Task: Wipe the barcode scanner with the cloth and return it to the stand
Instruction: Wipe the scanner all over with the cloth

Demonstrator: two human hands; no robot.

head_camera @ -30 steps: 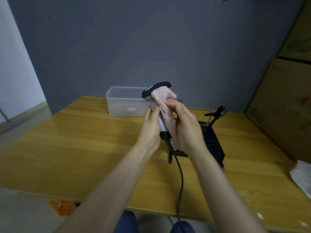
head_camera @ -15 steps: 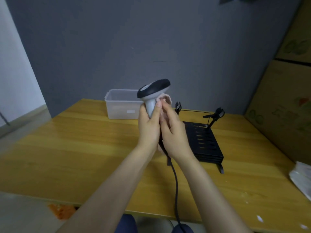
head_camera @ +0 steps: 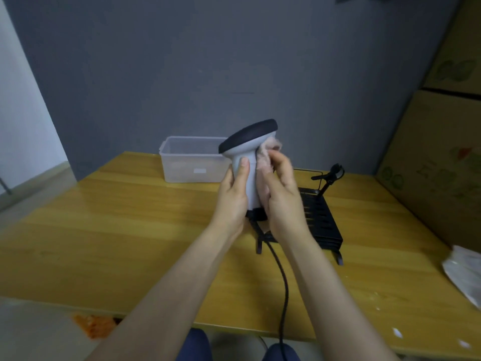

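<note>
The barcode scanner (head_camera: 248, 144), light grey with a black top, stands upright above the wooden table (head_camera: 130, 230). My left hand (head_camera: 233, 201) grips its handle, thumb up along the grey shaft. My right hand (head_camera: 279, 196) presses a pale pink cloth (head_camera: 268, 152) against the right side of the handle, just under the head. The black cable (head_camera: 282, 282) hangs from the handle's base down past the table's front edge. The black stand (head_camera: 321, 217) sits on the table behind my right hand, partly hidden.
A clear plastic box (head_camera: 191, 158) stands at the table's far edge by the grey wall. Cardboard boxes (head_camera: 442, 157) rise along the right. A crumpled white bag (head_camera: 463, 272) lies at the right edge. A black clip arm (head_camera: 331, 174) sticks up from the stand.
The cloth moved from covering the scanner's head down to the right side of the handle. The scanner's black top is uncovered and tilted toward me.
</note>
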